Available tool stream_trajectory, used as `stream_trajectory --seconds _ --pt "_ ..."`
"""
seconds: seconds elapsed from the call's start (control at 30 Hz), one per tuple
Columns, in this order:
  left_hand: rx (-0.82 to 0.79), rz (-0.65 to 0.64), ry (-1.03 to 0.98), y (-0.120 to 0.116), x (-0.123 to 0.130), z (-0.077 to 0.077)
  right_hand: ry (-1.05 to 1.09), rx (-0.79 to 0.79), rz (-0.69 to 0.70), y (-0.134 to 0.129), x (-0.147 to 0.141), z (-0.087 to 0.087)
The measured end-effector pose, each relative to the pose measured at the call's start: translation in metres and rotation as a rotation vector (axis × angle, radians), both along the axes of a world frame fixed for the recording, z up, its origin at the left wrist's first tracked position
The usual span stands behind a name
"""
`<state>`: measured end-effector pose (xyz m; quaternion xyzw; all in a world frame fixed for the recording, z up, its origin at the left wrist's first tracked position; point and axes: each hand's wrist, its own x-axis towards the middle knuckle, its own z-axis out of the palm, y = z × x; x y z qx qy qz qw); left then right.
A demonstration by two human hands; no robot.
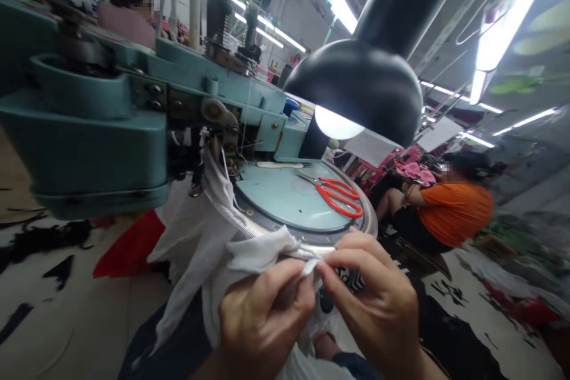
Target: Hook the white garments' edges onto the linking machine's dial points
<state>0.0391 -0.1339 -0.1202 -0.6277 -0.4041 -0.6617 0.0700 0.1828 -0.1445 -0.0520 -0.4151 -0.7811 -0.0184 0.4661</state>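
White fabric (262, 249) lies over the front rim of a round linking machine's toothed dial (244, 225) and hangs down at the left. My left hand (267, 309) pinches the fabric's edge between thumb and forefinger, just below the rim. Close on its right, my right hand (374, 297) is closed on the same edge, thumb and finger together. More of the cloth runs along the left of the dial up to the machine head (218, 142). Red-handled scissors (338, 196) rest on the pale green plate inside the dial, apart from both hands.
A black lamp (360, 83) shines low over the plate. The green machine arm (98, 148) juts in at the left. A person in orange (458, 214) sits at the right, another in pink (127, 21) at the back left. Dark scraps (62, 273) litter the floor.
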Motion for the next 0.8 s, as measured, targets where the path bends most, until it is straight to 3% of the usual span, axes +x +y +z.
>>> stream_trajectory --seconds 0.6,0.8 --pt "-0.065 -0.006 -0.026 -0.0012 -0.0042 0.0038 0.071 -0.063 0.0 0.0003 -0.002 -0.0046" --pt "-0.029 -0.031 -0.042 -0.0016 -0.0053 0.0042 0.074 0.007 -0.03 0.0019 -0.0075 -0.0095"
